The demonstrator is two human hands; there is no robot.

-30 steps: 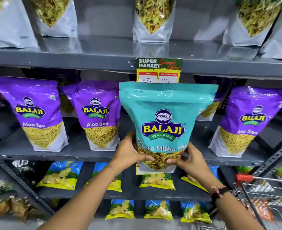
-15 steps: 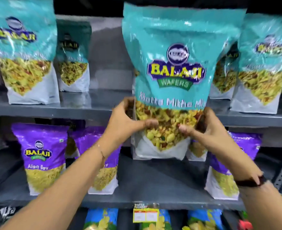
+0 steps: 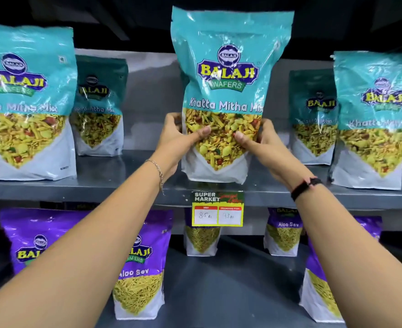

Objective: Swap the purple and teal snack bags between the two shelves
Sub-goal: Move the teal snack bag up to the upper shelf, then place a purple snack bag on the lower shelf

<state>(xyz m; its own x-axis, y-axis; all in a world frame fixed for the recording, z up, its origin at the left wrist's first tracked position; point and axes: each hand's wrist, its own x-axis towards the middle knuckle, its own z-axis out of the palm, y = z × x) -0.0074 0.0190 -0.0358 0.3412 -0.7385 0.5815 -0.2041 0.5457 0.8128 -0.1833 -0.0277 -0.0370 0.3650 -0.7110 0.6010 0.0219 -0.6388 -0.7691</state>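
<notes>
**Teal bag going onto the upper shelf**

You are holding the teal bag (image 3: 228,74) upright in the centre of the frame, and both hands are gripping its lower half. Your left hand (image 3: 175,143) is wrapping the bag's left edge, fingers (image 3: 171,118) curling behind and the thumb pressing on the clear window. Your right hand (image 3: 267,147) is doing the same on the right edge, closed firmly on the pack. The bag's white base is sitting at the front lip of the upper shelf (image 3: 115,183), directly above the yellow price tag (image 3: 217,209); whether it is resting there or just clear, I cannot tell.

Other teal bags are standing on that shelf: a big one at the far left (image 3: 27,100), a smaller one behind it (image 3: 99,105), and two at the right (image 3: 370,119).

Below, on the lower shelf (image 3: 219,292), purple bags are standing in a row, one at lower centre-left (image 3: 145,263) partly crossed by your left forearm.
</notes>
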